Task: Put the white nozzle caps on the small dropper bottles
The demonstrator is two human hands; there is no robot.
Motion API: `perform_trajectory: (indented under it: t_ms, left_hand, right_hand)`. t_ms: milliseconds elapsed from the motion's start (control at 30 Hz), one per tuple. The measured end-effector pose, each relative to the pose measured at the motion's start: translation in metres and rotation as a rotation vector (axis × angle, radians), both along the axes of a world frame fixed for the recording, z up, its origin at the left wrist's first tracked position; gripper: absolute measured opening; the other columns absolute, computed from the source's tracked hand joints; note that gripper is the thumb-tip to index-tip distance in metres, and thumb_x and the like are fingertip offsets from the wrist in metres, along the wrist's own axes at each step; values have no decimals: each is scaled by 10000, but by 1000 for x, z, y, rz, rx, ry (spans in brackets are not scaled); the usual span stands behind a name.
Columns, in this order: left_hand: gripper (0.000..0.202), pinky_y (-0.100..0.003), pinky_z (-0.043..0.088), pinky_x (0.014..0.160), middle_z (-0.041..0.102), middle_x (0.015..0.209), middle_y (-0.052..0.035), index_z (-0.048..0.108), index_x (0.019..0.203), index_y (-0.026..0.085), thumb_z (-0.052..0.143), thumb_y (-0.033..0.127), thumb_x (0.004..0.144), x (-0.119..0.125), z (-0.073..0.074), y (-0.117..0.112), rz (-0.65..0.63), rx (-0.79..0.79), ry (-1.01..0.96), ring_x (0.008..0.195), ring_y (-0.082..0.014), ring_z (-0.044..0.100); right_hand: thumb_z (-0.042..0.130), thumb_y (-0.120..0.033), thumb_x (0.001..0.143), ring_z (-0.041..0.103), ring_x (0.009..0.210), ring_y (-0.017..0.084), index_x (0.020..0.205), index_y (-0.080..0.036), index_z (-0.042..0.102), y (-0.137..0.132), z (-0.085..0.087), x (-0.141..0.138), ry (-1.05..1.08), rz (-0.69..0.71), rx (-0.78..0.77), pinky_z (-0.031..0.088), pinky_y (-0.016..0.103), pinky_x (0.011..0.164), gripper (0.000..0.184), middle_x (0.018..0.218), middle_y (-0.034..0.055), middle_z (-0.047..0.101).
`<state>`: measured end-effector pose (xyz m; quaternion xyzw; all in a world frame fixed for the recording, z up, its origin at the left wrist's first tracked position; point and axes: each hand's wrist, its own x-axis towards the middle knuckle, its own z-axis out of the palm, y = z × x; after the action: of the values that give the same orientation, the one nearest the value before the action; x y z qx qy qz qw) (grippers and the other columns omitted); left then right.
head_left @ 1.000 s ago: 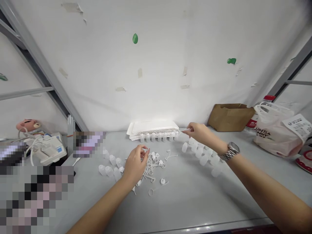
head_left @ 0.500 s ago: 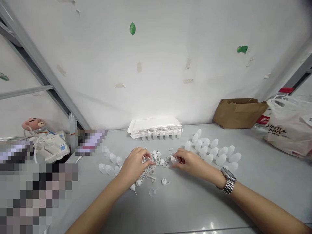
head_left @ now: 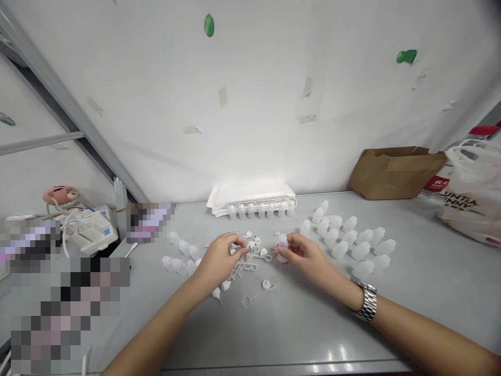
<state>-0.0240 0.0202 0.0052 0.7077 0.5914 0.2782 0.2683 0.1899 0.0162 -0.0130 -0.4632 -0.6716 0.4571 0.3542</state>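
My right hand holds a small translucent squeeze bottle between thumb and fingers, roughly upright above the grey table. To its left, my left hand is closed in a pinch, with a small white cap at its fingertips. Beneath and around those fingers lies a loose pile of white caps and ring-ended straps, partly hidden by the hand. Closer to me, a single round cap rests beside a ring strap. A white nozzle tip lies near my left wrist.
Several bottles are spread at the right, others at the left. A row of capped bottles stands before a white stack. Behind are a brown paper bag and a plastic bag; white power strips sit left.
The bottle in my right hand has turned from tilted to nearly upright. My left fingers have come up slightly from the pile with a white cap at their tips. The camera view has shifted a little.
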Motion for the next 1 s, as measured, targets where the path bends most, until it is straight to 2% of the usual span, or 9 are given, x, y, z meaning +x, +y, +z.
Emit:
perform_trajectory:
  t_ms: [100, 233, 333, 567, 700, 800, 900, 1000]
  left_hand:
    - [193, -322, 469, 715, 673, 820, -32, 597, 725, 196, 595, 389, 713, 1, 3, 1, 59, -107, -259, 798, -205, 626]
    - [264, -345, 471, 792, 706, 831, -70, 567, 689, 175, 680, 408, 637, 1, 5, 2, 67, -225, -555, 894, -235, 641]
    - [277, -359, 464, 812, 717, 875, -87, 576, 694, 166, 715, 390, 609, 0, 7, 4, 89, -254, -666, 927, -244, 635]
    - [222, -363, 407, 908, 709, 966, -112, 567, 781, 144, 683, 313, 697, -1, 0, 6, 41, -294, -916, 990, -219, 619]
    - [327, -385, 422, 904, 714, 959, -104, 553, 964, 154, 681, 306, 704, 1, -1, 5, 79, -245, -932, 952, -214, 640]
    - [411, -386, 412, 930, 708, 984, -101, 566, 1083, 162, 667, 321, 718, 5, 1, 2, 22, -266, -901, 985, -221, 625]
    - [366, -380, 407, 948, 706, 996, -87, 631, 1042, 179, 667, 337, 713, 12, 0, -4, -50, -295, -864, 1048, -236, 590]
    - [285, -357, 434, 923, 700, 1020, -57, 678, 954, 206, 668, 349, 708, 19, -1, -9, -58, -319, -852, 1041, -229, 590]
  right_hand:
    - [532, -409, 815, 543, 662, 141, 849, -184, 575, 0, 0, -1, -1, 14, 22, 441, 274, 622, 232, 728, 13, 579]
    - [543, -390, 814, 519, 712, 145, 867, -197, 607, -1, -2, -2, -56, 9, 84, 419, 277, 648, 210, 781, 20, 583]
    - [544, -374, 815, 498, 680, 136, 858, -196, 615, -2, -3, -3, -57, 18, 79, 406, 267, 620, 197, 756, 13, 576]
    - [498, -367, 843, 494, 636, 130, 866, -187, 604, -5, -2, -5, -19, 71, 39, 393, 257, 594, 211, 672, -4, 550]
    - [499, -380, 839, 489, 633, 134, 859, -190, 607, -5, -1, -5, -63, 55, 70, 392, 258, 590, 219, 670, -5, 540]
    - [507, -385, 834, 496, 627, 133, 865, -194, 615, -7, 1, -7, -61, 56, 88, 401, 257, 597, 222, 671, -6, 551]
    - [527, -399, 822, 508, 655, 139, 859, -201, 625, -10, 2, -8, -79, 50, 132, 410, 261, 620, 224, 707, 4, 580]
    - [560, -409, 799, 520, 690, 149, 854, -205, 630, -12, 1, -10, -93, 15, 173, 419, 264, 632, 222, 749, 17, 602]
